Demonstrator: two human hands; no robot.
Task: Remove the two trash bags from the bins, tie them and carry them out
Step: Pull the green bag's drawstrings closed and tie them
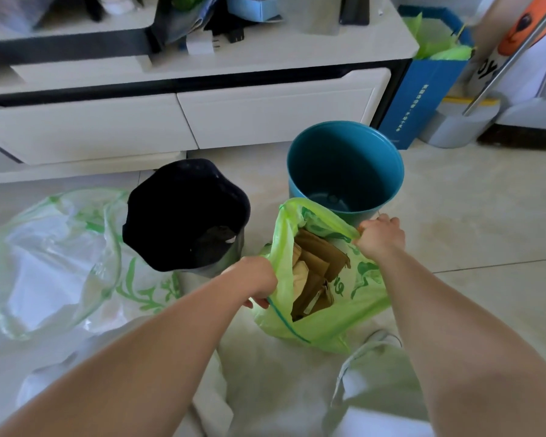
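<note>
A green trash bag [320, 323] stands on the floor in front of me, its mouth open, with brown cardboard pieces [317, 272] inside. My left hand [259, 283] grips the bag's left rim. My right hand [380, 236] grips the right rim and holds it up. Behind the bag stands a teal bin [388, 171] with no bag in it. Left of it is a black bin [183, 212], also without a liner. A second, pale green and white bag [51, 263] lies open on the floor at the left.
A white low cabinet [177, 115] with drawers runs along the back. A blue paper bag [423, 89] with green plastic stands at its right end, beside a mop handle [511, 55] and a white bucket [457, 127]. Pale tiled floor [486, 216] lies to the right.
</note>
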